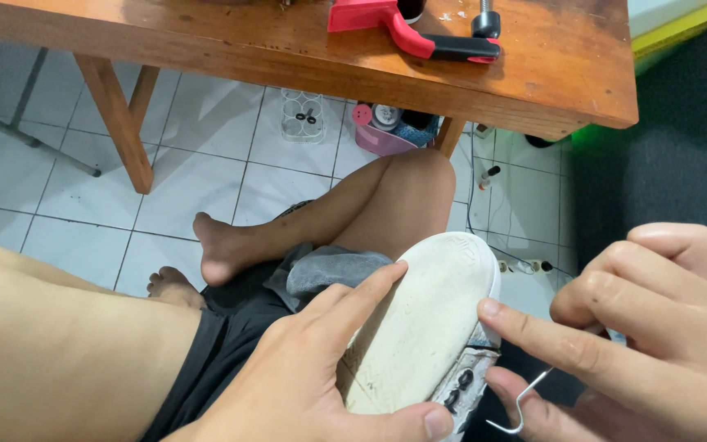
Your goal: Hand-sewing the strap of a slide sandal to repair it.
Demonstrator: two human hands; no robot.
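Note:
A white shoe lies sole-up on my lap, its worn sole facing me and a dark patterned upper showing at its right edge. My left hand grips it from the left, the index finger stretched across the sole and the thumb under the near end. My right hand is beside the shoe's right edge, pinching a thin bent metal wire hook; its index finger points at the shoe's side. The wire's far end pokes out above the hand.
A wooden table stands ahead with a red and black clamp on it. Below it on the white tiled floor sit a pink basket of small items and a clear container. My bare legs and dark shorts fill the lower left.

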